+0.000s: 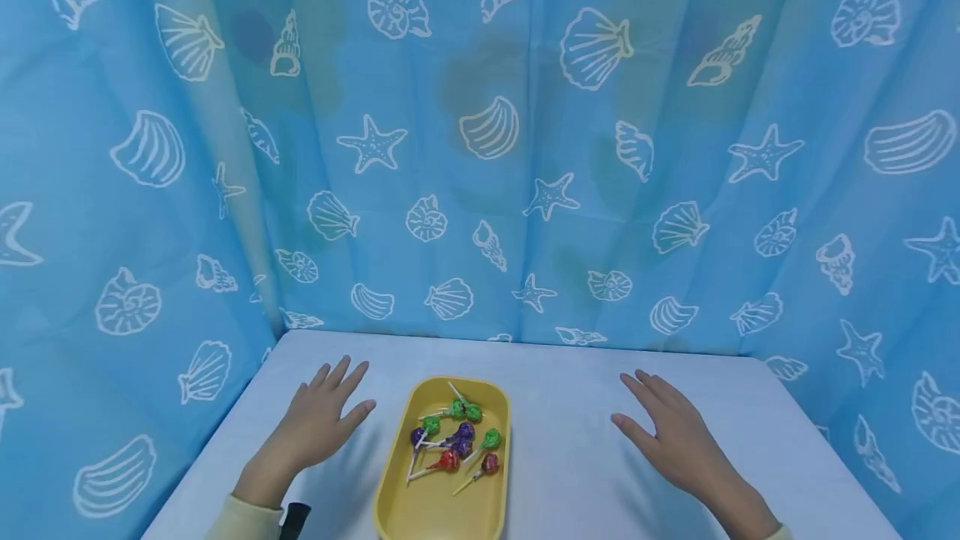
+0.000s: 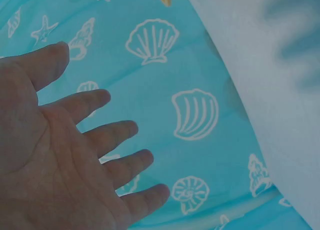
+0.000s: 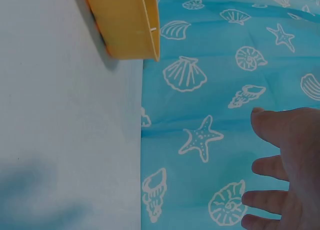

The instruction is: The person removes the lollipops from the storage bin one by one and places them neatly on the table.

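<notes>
Fingers extended, both hands flanking yellow tray.

The bench has a plain white top. A yellow tray sits directly on it, left of centre.

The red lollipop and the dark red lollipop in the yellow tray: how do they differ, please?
The red lollipop is brighter; the dark red lollipop is deeper in colour. The red lollipop has a white stick; the dark red lollipop has a yellow stick. Both lie in the yellow tray.
</notes>
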Demonstrator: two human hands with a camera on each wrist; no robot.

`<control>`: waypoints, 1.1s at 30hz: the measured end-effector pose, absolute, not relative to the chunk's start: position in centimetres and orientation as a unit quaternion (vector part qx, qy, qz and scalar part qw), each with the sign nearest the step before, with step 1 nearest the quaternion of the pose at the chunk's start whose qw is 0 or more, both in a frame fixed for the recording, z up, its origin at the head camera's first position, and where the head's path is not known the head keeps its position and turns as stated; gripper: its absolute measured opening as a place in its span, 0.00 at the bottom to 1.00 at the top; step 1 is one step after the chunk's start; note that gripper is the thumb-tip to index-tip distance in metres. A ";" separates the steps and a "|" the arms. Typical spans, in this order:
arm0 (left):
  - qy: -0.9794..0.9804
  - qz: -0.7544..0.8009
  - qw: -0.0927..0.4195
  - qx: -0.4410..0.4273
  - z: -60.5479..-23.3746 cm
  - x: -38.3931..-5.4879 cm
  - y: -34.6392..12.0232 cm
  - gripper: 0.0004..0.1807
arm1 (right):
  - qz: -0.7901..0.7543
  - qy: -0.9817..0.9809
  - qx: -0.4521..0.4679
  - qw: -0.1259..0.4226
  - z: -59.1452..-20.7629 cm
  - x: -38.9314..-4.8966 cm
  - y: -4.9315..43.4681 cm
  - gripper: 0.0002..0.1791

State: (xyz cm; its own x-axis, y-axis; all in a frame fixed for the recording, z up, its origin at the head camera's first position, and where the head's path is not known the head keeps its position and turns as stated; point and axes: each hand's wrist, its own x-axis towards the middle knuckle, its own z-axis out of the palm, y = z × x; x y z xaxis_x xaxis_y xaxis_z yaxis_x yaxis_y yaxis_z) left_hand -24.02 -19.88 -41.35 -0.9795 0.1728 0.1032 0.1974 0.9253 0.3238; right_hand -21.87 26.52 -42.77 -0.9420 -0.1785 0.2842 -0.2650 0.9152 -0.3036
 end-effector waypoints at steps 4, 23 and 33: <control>-0.980 -0.175 0.031 -0.090 -41.7 -24.1 -20.0 0.35 | 0.179 -0.968 0.117 0.132 -42.8 -22.0 26.0 0.37; -0.967 -0.242 0.003 -0.081 -42.6 -23.9 -19.2 0.30 | 0.207 -0.960 0.142 0.124 -43.3 -22.3 23.7 0.33; -0.961 -0.262 0.003 -0.091 -43.4 -23.8 -18.9 0.29 | 0.214 -0.958 0.149 0.118 -43.2 -22.4 22.4 0.33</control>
